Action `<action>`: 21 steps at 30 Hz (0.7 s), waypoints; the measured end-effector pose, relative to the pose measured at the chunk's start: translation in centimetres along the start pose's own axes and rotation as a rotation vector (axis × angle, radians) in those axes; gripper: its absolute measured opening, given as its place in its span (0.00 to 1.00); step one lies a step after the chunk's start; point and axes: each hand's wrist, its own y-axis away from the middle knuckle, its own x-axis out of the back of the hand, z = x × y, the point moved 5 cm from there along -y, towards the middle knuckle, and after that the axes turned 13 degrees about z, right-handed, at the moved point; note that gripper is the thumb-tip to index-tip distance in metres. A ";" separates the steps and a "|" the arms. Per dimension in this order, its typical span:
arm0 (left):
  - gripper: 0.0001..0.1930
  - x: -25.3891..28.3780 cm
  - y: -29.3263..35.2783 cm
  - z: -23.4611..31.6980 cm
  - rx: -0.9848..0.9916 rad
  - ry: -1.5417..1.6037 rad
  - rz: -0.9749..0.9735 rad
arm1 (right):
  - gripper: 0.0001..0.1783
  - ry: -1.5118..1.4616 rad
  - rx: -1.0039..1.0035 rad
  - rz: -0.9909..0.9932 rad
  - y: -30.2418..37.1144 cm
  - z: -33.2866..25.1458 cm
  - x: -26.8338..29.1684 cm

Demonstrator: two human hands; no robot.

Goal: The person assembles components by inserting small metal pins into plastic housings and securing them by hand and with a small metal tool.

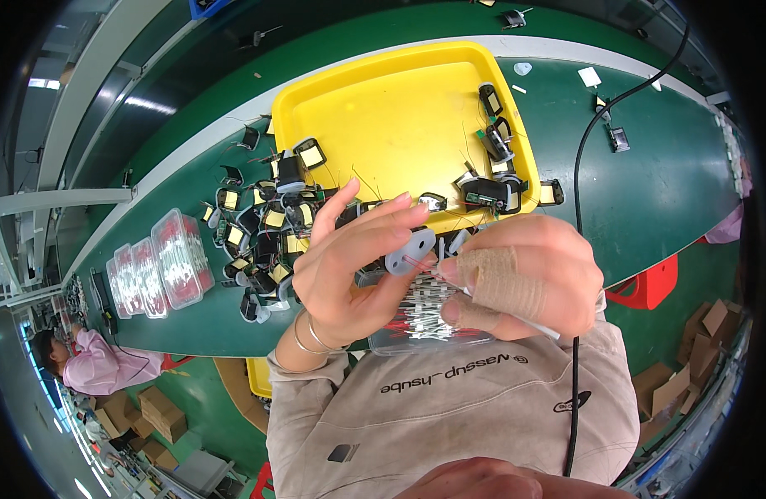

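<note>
Between the thumb and fingers of my left hand (341,266) is a small translucent plastic shell (410,253) with holes in it. Thin reddish wires run from this shell to the fingertips of my right hand (528,274), which pinch them. Tan bandage wraps some of the right fingers. Under that hand a slim white rod (542,328) sticks out; what it belongs to is hidden. Below both hands, close to my body, a clear plastic box (387,344) holds many white-tipped red wires (437,312).
A yellow tray (374,104) lies ahead, small black electronic assemblies (487,195) at its right. More assemblies (266,241) are heaped on the green table (649,200) to the left, near clear boxes of wires (179,258). A black cable (579,183) hangs at right. Another person (108,362) sits far left.
</note>
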 end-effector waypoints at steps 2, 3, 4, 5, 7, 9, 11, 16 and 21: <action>0.20 0.1 0.1 -0.1 0.000 0.004 0.000 | 0.21 0.008 -0.003 -0.028 0.0 0.0 -0.1; 0.21 0.1 0.1 0.0 -0.006 -0.007 -0.006 | 0.21 0.024 0.000 -0.015 -0.1 -0.1 -0.1; 0.21 0.0 0.0 0.0 -0.013 -0.019 -0.012 | 0.21 0.039 0.002 -0.002 -0.1 -0.2 0.0; 0.21 0.1 0.0 0.1 -0.013 -0.020 -0.012 | 0.21 0.038 0.002 -0.002 -0.1 -0.2 0.0; 0.21 0.1 -0.1 0.3 -0.017 -0.032 -0.003 | 0.20 0.030 0.016 -0.019 0.0 -0.3 -0.1; 0.22 0.1 0.0 0.3 -0.023 -0.043 -0.001 | 0.20 0.031 0.030 -0.025 0.2 -0.3 -0.1; 0.22 0.1 0.0 0.3 -0.027 -0.054 0.002 | 0.20 0.033 0.044 -0.030 0.3 -0.3 -0.1; 0.22 0.0 0.0 0.3 -0.050 -0.082 0.001 | 0.21 -0.016 -0.022 0.013 0.3 -0.1 0.0; 0.22 0.1 0.0 0.6 -0.052 -0.081 -0.012 | 0.20 -0.036 -0.078 0.020 -0.7 0.1 -0.1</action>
